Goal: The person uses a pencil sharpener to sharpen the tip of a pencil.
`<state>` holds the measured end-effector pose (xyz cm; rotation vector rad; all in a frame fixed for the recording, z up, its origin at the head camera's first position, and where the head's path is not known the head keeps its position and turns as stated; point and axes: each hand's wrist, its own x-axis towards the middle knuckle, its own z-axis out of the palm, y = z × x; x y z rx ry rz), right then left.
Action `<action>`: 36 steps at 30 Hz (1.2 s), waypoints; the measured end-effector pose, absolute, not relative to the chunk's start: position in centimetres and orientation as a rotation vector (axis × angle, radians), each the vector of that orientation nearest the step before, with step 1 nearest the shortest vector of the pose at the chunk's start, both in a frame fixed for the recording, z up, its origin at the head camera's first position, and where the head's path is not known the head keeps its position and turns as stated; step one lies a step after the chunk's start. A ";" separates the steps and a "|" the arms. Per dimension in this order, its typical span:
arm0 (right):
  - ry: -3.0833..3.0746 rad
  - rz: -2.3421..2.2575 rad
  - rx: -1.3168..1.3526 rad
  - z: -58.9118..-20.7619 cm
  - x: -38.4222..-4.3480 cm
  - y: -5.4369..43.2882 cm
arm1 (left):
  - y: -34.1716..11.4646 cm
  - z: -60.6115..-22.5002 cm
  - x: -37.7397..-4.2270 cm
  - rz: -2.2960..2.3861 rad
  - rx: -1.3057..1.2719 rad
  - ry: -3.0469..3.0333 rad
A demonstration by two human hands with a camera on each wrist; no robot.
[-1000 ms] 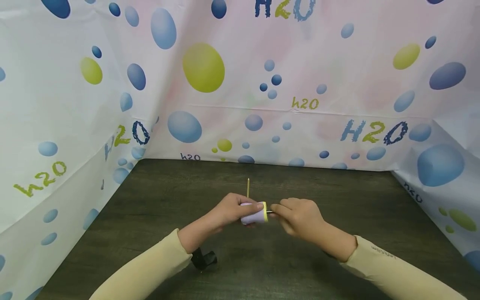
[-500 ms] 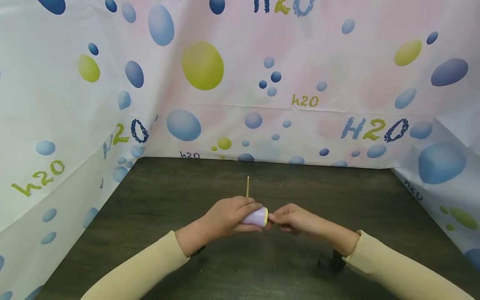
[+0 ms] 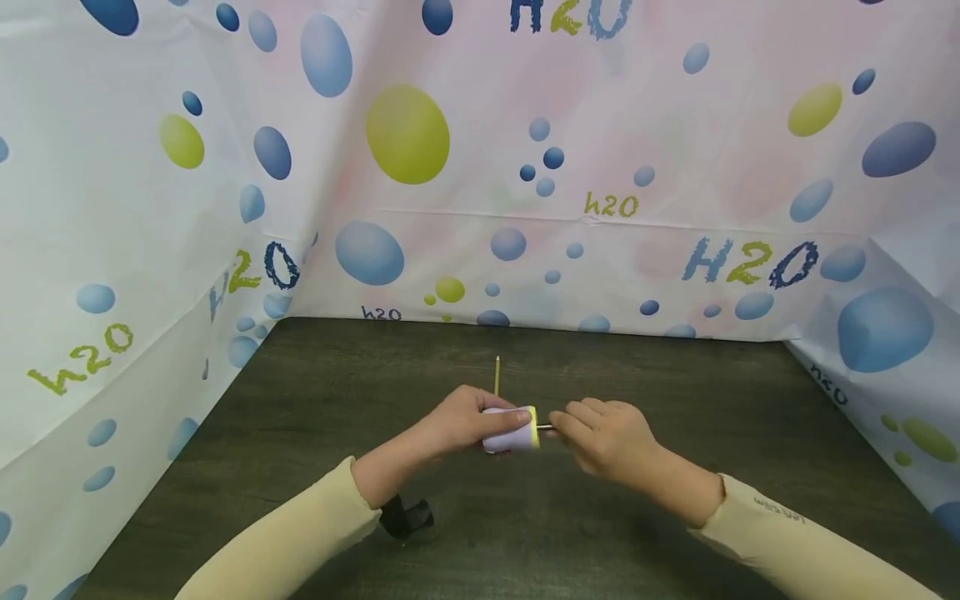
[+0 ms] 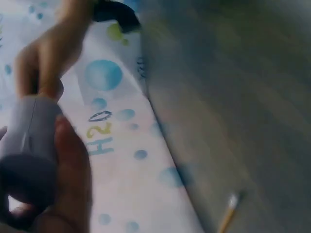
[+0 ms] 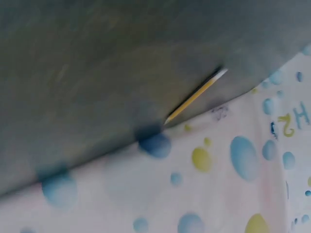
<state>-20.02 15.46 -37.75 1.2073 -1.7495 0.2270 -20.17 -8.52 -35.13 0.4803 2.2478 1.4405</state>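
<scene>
In the head view my left hand (image 3: 467,421) grips a small lilac cylinder (image 3: 504,442) with a yellow rim, its thumb along the top. A thin, shiny rod (image 3: 545,427) juts from the rimmed end. My right hand (image 3: 609,437) pinches the rod's outer end, with most of that end hidden by the fingers. The left wrist view shows the cylinder (image 4: 31,133) close up and greyish, with the right hand (image 4: 48,65) at its far end. No hand is visible in the right wrist view. What the cylinder is for cannot be told.
Beyond the left hand a yellow pencil (image 3: 497,377) lies on the dark wooden table (image 3: 360,358). A white sheet (image 3: 645,275) with coloured spots rises behind and beside the table. Under the left wrist hangs a black camera mount (image 3: 405,518).
Both hands twisted over and then back, the left turning palm-down and the right rolling the other way. The cylinder and rod stayed near the same place, and the rod shows again.
</scene>
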 end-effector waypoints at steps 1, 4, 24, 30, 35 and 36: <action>-1.827 0.286 1.211 -37.7 -19.7 15.4 | -8.4 -35.3 -19.9 1.430 0.560 2.337; -2.276 0.724 1.283 -36.9 -19.0 15.6 | -8.3 -35.7 -19.2 1.199 1.093 2.748; -2.021 0.162 1.201 -37.2 -18.9 15.4 | -9.2 -35.6 -20.3 1.382 0.563 2.345; -1.699 0.071 1.192 -37.4 -19.5 15.2 | -8.9 -35.3 -20.4 1.508 0.368 1.982; -2.139 0.443 1.200 -36.7 -18.6 15.1 | -8.5 -35.3 -19.5 1.391 0.697 2.463; -2.310 0.600 1.210 -36.3 -18.4 15.1 | -8.4 -35.5 -19.3 1.319 0.882 2.611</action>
